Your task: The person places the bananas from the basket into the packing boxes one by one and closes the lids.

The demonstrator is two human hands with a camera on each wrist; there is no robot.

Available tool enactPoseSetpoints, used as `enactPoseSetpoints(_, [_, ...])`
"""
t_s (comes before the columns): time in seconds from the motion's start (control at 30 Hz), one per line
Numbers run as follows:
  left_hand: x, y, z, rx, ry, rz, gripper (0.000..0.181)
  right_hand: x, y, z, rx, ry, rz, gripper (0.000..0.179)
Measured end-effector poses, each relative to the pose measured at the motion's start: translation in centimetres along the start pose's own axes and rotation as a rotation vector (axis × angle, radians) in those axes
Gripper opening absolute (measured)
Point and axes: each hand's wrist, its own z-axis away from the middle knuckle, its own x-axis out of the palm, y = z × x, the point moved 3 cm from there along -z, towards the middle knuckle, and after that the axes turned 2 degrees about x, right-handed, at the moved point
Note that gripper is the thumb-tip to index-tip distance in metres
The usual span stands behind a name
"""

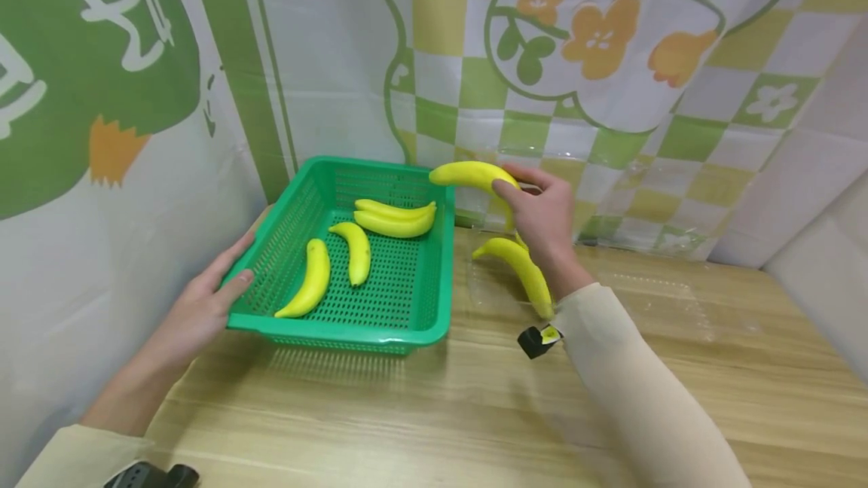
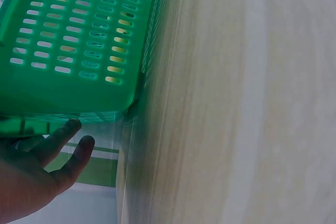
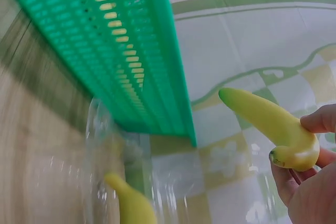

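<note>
A green plastic basket [image 1: 444, 277] holds several yellow bananas, among them one banana [image 1: 315, 281] at the left, a shorter banana [image 1: 359, 254] in the middle and a side-by-side pair [image 1: 396, 218] at the back. My left hand [image 1: 210, 296] holds the basket's left rim, thumb over the edge and the other fingers outside; the left wrist view shows two fingertips [image 2: 84, 144] below the basket corner. Between thumb and fingers my right hand [image 1: 542, 213] pinches a curved banana [image 3: 268, 121], raised beside the basket's back right corner. Another banana [image 1: 522, 269] lies beneath that hand.
Clear plastic packaging [image 3: 97, 145] lies around the loose banana, right of the basket. The wooden table [image 1: 380, 420] meets a patterned curtain [image 1: 441, 81] at the back and a printed wall covering [image 1: 136, 209] at the left.
</note>
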Motion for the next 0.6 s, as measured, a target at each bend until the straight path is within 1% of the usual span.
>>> enactPoseSetpoints(0.27, [-0.1,0.0,0.0,0.004,0.001,-0.01,0.06,-2.6,1.2,0.3,0.078,0.025,-0.035,0.034])
enactPoseSetpoints(0.37, [-0.1,0.0,0.0,0.009,0.001,-0.012,0.06,-3.4,1.7,0.4,0.099,0.044,-0.025,0.034])
enactPoseSetpoints(0.5, [-0.1,0.0,0.0,0.019,-0.003,-0.012,0.061,-4.4,2.3,0.6,0.109,0.069,-0.008,0.034])
enactPoseSetpoints(0.6, [-0.1,0.0,0.0,0.017,-0.004,-0.01,0.061,-5.0,2.6,0.8,0.119,0.077,-0.024,0.034])
